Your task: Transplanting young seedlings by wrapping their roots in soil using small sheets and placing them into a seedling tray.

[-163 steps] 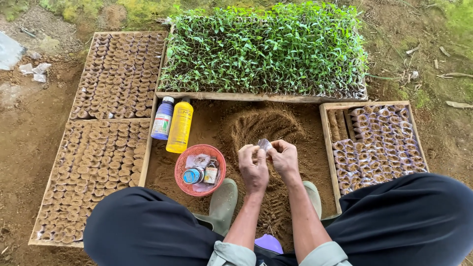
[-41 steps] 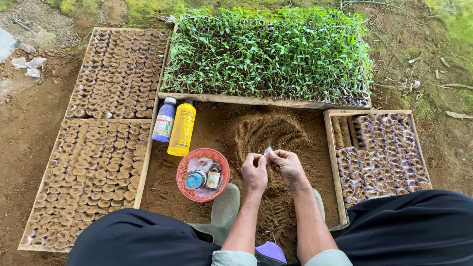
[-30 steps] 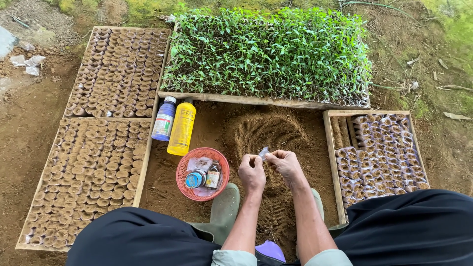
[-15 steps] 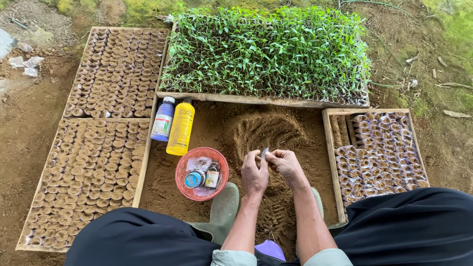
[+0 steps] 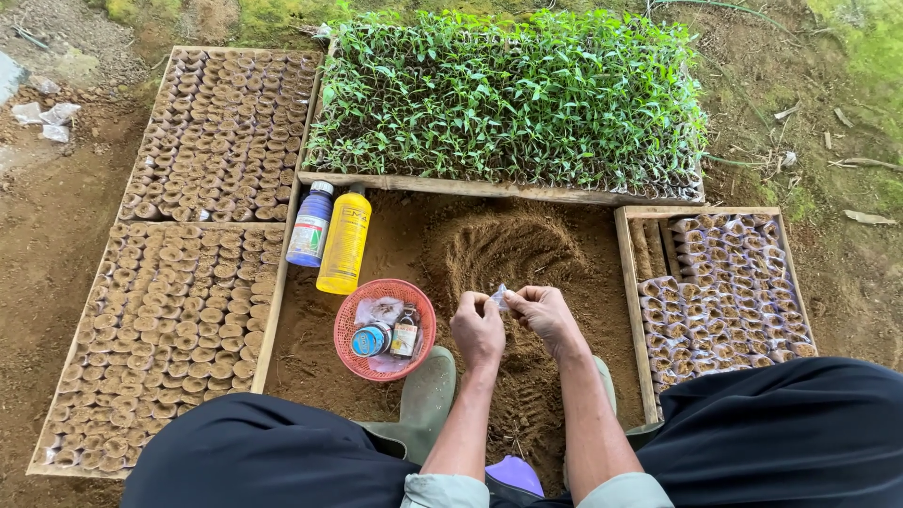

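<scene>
My left hand (image 5: 478, 331) and my right hand (image 5: 546, 315) meet over a mound of loose brown soil (image 5: 508, 246). Between their fingertips they pinch a small clear plastic bag (image 5: 499, 297). I squat with my knees wide apart in dark trousers, and my green rubber boots (image 5: 425, 395) stand on the soil below my hands. A red plastic basket (image 5: 353, 358) with small bottles and packets in it sits just left of my left hand.
A yellow bottle (image 5: 344, 239) and a blue-capped bottle (image 5: 309, 224) lie beyond the basket. Wooden trays of soil-filled pots (image 5: 169, 310) lie at the left, a tray of green seedlings (image 5: 513, 94) at the back, a tray of plastic-wrapped pots (image 5: 729, 287) at the right.
My hands stay together on the small clear bag, the fingers shifting a little on it. The view has drifted slightly; nothing else has moved.
</scene>
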